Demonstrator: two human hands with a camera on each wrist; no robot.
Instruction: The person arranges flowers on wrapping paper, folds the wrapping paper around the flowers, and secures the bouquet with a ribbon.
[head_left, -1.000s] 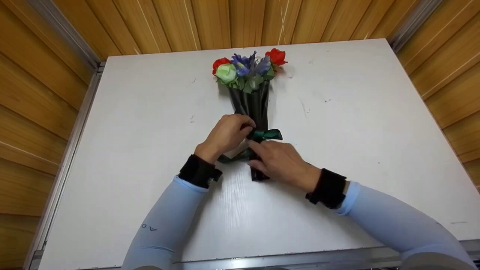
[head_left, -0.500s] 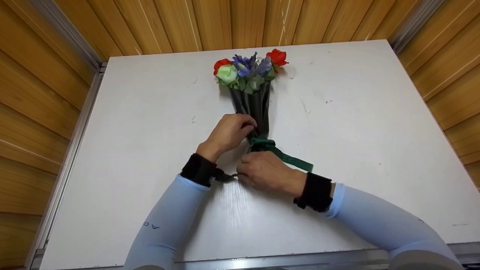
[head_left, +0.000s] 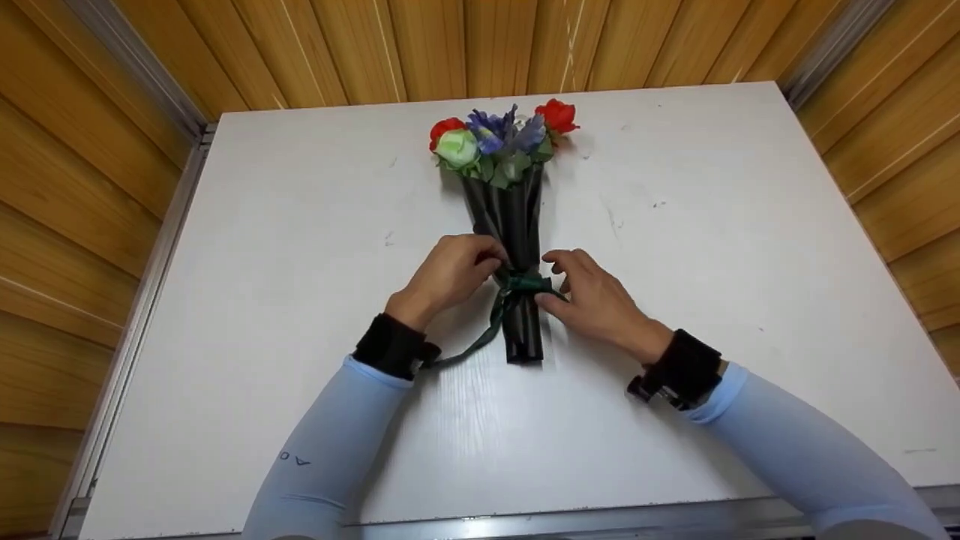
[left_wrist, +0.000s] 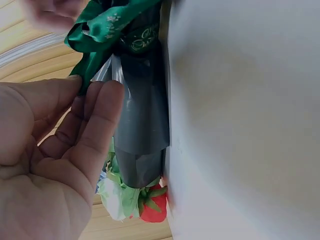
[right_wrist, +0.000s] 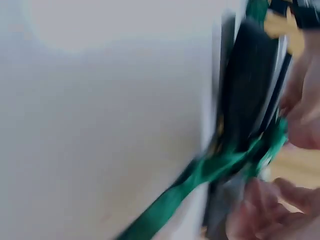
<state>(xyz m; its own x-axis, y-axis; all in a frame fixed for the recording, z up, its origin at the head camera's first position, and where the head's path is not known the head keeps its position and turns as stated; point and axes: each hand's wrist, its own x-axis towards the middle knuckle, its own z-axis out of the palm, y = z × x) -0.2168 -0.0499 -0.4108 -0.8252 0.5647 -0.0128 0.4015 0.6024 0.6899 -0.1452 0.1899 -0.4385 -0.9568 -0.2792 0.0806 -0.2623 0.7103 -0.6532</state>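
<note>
A flower bouquet [head_left: 517,217] in black wrapping lies on the white table, its red, purple and pale green blooms at the far end. Round its narrow part is tied a dark green ribbon [head_left: 525,283]. My left hand [head_left: 450,274] is on the left of the wrap. In the left wrist view its thumb and fingers pinch a piece of the green ribbon [left_wrist: 100,32] close to the wrapping. To the right of the knot, my right hand [head_left: 600,300] has its thumb and fingers spread apart. In the right wrist view a ribbon tail [right_wrist: 165,205] trails away from the wrap; that view is blurred.
The white tabletop [head_left: 300,225] extends around the bouquet, with a metal edge [head_left: 570,521] at the front. Wood-look panels [head_left: 495,45] stand at the back and sides. A second ribbon tail [head_left: 465,356] runs toward my left wristband [head_left: 394,346].
My right hand went down over the wrap's lower end, then moved up and right to beside the knot. My left hand stayed nearly in place. The left ribbon tail now lies in a curve.
</note>
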